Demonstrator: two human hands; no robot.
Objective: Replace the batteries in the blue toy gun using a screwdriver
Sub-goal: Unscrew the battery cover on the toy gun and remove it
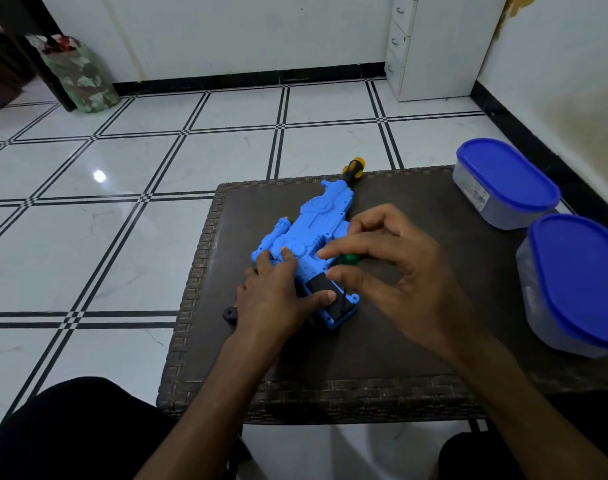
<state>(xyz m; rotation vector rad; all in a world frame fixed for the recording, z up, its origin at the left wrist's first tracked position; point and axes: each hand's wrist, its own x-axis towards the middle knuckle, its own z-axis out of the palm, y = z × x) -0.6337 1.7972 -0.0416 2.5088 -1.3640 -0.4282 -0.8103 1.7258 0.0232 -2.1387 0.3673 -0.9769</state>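
The blue toy gun [313, 233] lies flat on the dark woven table [399, 341], its yellow and black muzzle [353, 167] pointing away over the far edge. My left hand [278, 296] presses down on the gun's near end, thumb resting on the black battery compartment [326, 297]. My right hand [389, 268] hovers beside the gun with fingers curled around a small green-handled screwdriver [349, 260], whose thin shaft reaches down towards the compartment. Most of the tool is hidden by my fingers.
Two clear plastic containers with blue lids [503, 181] [576, 285] stand at the table's right side. A small dark piece [230, 314] lies at the table's left edge. White tiled floor [122, 202] surrounds the table; my knees are below it.
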